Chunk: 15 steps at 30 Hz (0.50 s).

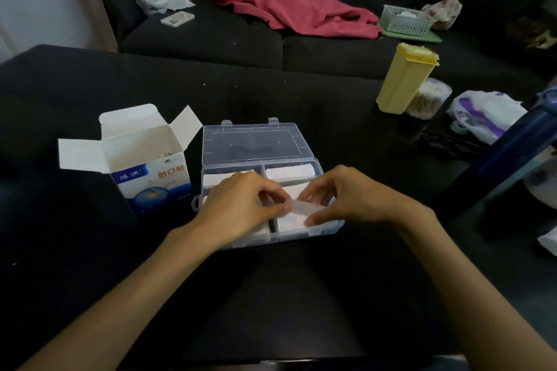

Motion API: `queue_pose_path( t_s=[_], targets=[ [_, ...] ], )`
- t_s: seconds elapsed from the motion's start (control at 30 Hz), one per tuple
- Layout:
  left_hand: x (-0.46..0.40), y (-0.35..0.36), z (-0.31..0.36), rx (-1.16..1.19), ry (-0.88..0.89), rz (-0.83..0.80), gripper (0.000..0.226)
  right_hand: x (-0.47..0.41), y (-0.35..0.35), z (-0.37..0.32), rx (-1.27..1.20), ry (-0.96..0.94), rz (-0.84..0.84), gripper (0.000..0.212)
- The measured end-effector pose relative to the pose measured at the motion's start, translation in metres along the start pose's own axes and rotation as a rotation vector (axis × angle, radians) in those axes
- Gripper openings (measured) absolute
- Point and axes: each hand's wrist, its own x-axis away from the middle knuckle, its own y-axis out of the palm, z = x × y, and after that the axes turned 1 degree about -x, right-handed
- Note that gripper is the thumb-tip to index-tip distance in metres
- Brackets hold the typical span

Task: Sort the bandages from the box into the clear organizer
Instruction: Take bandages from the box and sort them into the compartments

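Observation:
A clear plastic organizer [313, 159] lies open on the black table, its lid [253, 141] folded back. White bandages [289, 172] fill its back compartments. My left hand [241, 208] and my right hand [343, 199] hover over the front compartments, and together they pinch a white bandage stack [297, 214] at its two ends. The blue and white bandage box [150, 178] stands open just left of the organizer, with a few bandages showing inside.
A yellow lidded container [402, 78] and a tub of cotton swabs [429, 98] stand at the right back. A dark blue bottle [512, 141] leans in at the right edge. Behind the table is a dark sofa with a pink garment [289, 0].

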Motion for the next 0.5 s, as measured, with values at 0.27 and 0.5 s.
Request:
queue_pose_path(
  t_s=[0.27,0.5],
  targets=[
    [-0.0018,0.0009,0.0005,-0.064,-0.024,0.031,0.023,0.0056,-0.0066,0.0073,-0.035,0.010,0.017,0.016],
    [0.0020,-0.0023,-0.0033,-0.149,0.013,0.041,0.017,0.0055,-0.0031,0.0079,-0.027,0.004,0.049,0.009]
  ],
)
